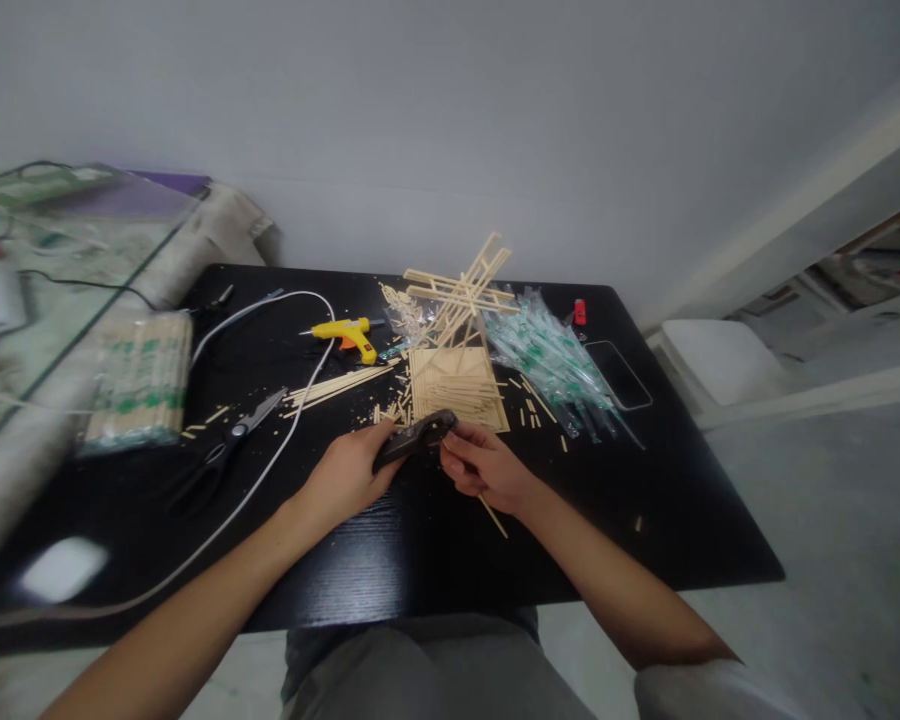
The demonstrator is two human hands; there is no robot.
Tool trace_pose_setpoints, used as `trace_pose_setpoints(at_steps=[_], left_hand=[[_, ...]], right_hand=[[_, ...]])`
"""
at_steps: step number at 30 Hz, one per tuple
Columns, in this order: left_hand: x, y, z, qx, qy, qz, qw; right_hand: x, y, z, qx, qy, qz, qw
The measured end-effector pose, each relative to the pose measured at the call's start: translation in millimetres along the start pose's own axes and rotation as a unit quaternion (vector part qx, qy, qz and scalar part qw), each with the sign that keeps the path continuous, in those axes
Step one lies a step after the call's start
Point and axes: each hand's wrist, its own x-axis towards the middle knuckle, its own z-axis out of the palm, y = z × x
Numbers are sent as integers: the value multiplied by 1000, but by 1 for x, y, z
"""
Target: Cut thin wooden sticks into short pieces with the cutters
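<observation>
My left hand (351, 472) is closed around a dark pliers-like tool (412, 440), its head pointing right. Close by that head, my right hand (487, 468) pinches a thin wooden stick (493, 517), whose lower end slants out below the fingers. Just beyond both hands, a square wooden board (499, 400) bears a layer of thin sticks (457, 390). A windmill-like frame of crossed sticks (469, 292) stands at the back of the board. The contact between tool and stick is hard to make out.
On the black table (570, 540) lie a yellow glue gun (349, 335), scissors (229, 450), loose sticks (345, 385) and plastic-wrapped stick packs (139, 380). Green-printed wrappers (551, 350), a phone-like object (619, 375) and a red item (580, 312) are right. A white cable (289, 440) crosses the left side.
</observation>
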Motion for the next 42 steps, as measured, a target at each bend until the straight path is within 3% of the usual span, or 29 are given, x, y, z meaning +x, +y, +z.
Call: trace_pose_setpoints(at_steps=[23,34,42], left_hand=[[-1,6,-6,122,-55,-78,988],[0,-1,-3,40,-5,-24,999],[-2,-3,-22,-24,-34,52,998]], right_hand=[[1,1,2,15,8,14,1000],[1,0,3,-33,51,-42,997],[1,-3,-1,-31,54,-60,996]])
